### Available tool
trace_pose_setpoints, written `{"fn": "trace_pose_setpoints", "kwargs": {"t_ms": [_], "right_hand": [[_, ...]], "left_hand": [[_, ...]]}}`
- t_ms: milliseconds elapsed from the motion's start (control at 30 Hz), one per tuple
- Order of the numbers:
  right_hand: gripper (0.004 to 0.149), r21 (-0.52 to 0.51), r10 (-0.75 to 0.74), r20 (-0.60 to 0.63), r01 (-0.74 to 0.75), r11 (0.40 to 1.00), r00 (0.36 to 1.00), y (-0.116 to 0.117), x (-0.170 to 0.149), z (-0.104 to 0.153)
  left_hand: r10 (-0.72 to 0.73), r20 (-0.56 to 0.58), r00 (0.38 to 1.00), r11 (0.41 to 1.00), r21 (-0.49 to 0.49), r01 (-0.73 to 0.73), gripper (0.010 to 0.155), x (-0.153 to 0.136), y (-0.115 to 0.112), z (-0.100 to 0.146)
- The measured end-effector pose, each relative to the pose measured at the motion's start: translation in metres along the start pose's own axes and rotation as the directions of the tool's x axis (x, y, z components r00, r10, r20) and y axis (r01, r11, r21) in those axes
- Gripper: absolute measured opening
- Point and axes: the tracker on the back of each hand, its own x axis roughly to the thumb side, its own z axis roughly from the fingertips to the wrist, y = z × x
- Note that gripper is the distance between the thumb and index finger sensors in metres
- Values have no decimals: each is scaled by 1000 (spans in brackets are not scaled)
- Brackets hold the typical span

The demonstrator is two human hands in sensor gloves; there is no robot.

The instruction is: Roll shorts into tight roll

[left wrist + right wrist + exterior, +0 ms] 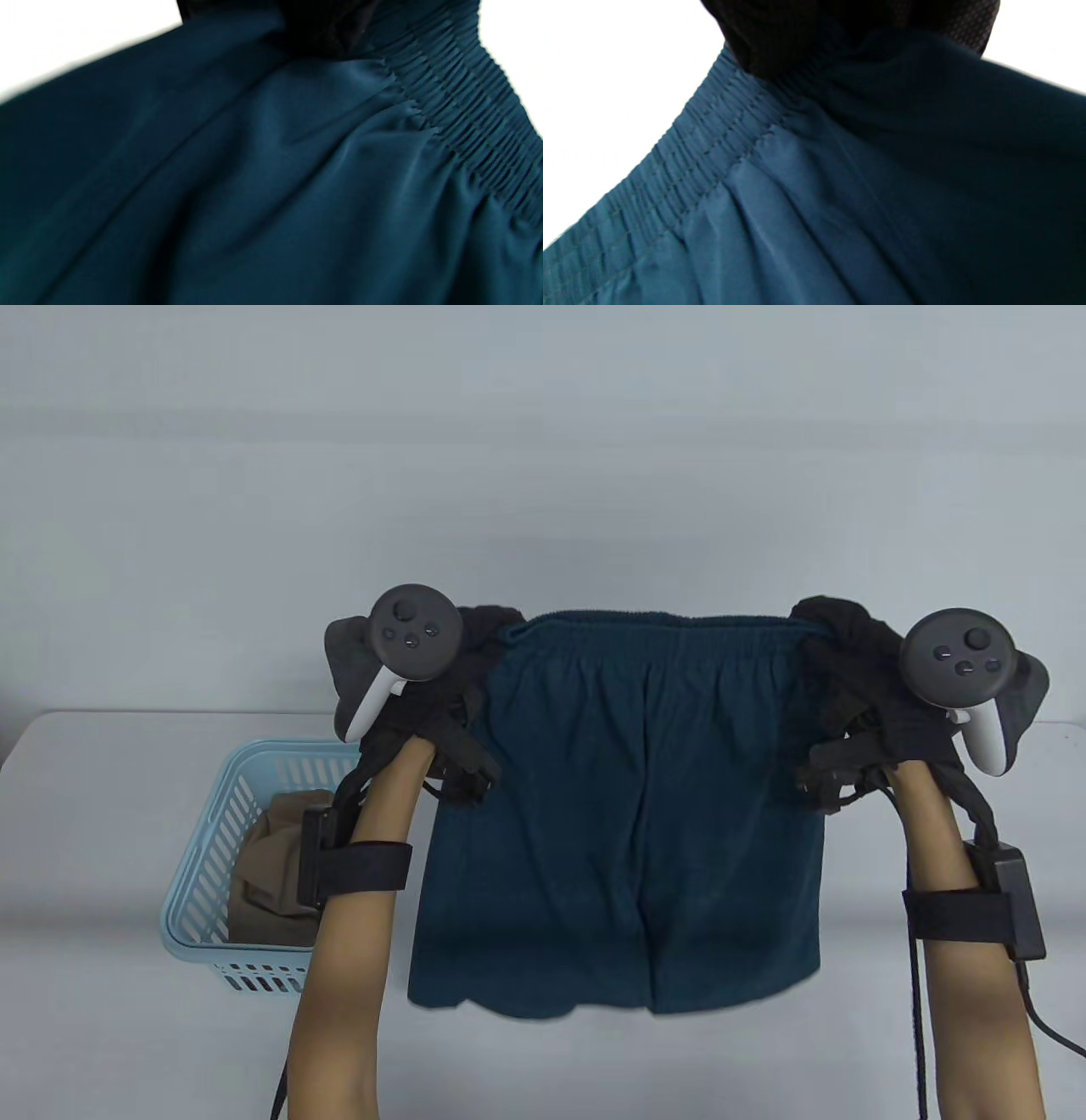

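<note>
Shorts (628, 814): one pair, dark teal, smooth woven fabric, unrolled and spread to full width. Elastic waistband (653, 623), finely ribbed and gathered, runs level along the top, stretched taut, its two ends held up. Below it the cloth falls in soft gathers. Two legs hang side by side, parted by a vertical centre seam; their hems (526, 1005) lie lowest and nearest the person, slightly uneven, against the white table (102, 1027).

The shorts (615, 806) are thin, smooth teal cloth with a slight sheen, and the ribbed elastic waistband (691, 152) puckers right below the matte black knit-gloved fingers (780, 38). The slatted basket (208, 848) looks like pale blue plastic.
</note>
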Motion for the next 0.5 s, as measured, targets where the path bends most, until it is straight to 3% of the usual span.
{"fn": "trace_pose_setpoints", "kwargs": {"t_ms": [100,200,333,400,500], "right_hand": [[41,-21,-3,118,5,1000,993,-19,11,17],[41,38,11,131,-16,999,991,-13,3,42],[41,186,63,77,-76,980,995,24,-36,82],[41,273,82,35,-89,958,996,53,-66,108],[42,404,113,-1,-103,909,994,91,-102,146]], "left_hand": [[50,101,994,999,3,-51,40,2,13,18],[44,153,987,997,-62,-35,41,-9,-3,41],[-26,158,987,974,-217,60,41,-37,-57,71],[-76,149,986,932,-342,124,42,-56,-100,91],[-208,176,962,850,-455,267,42,-75,-152,121]]}}
